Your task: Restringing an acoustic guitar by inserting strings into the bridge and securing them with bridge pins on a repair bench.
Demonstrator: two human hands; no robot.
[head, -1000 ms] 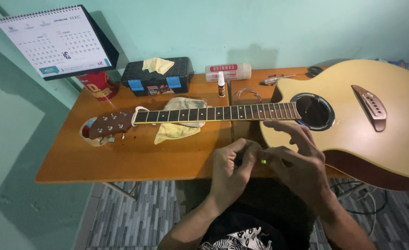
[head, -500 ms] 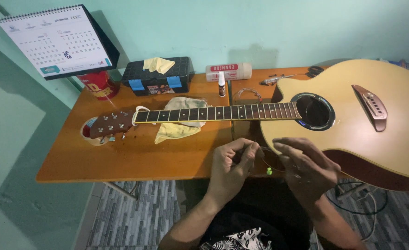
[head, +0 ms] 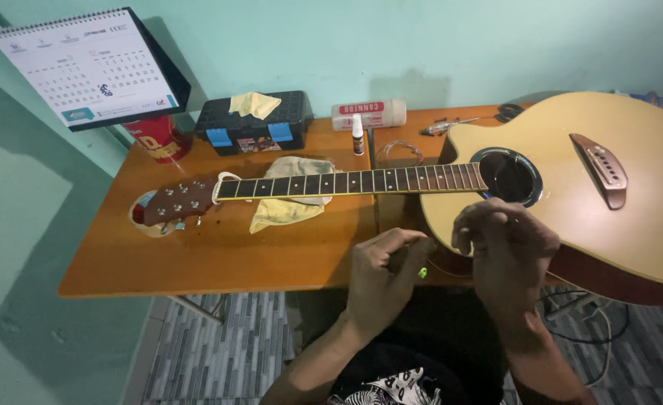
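Observation:
An acoustic guitar (head: 571, 202) lies flat on the orange table (head: 219, 255), with its neck (head: 346, 182) pointing left and no strings visible along the neck. My left hand (head: 380, 281) is at the table's front edge and pinches a thin guitar string with a small green end (head: 423, 272). My right hand (head: 505, 251) hovers over the guitar body's lower edge near the sound hole (head: 513, 176). Its fingers are curled shut, and the thin string seems to run to them.
A yellow cloth (head: 286, 210) lies under the neck. At the back stand a black toolbox (head: 252, 124) with a yellow cloth on it, a white tube (head: 369, 115), a small bottle (head: 357, 135), a coiled wire (head: 400, 152), a red can (head: 155, 139) and a desk calendar (head: 91, 67).
My hands were touching in front of the guitar. They have drawn apart, the right one rising over the guitar body, and the green string end now shows by my left fingers.

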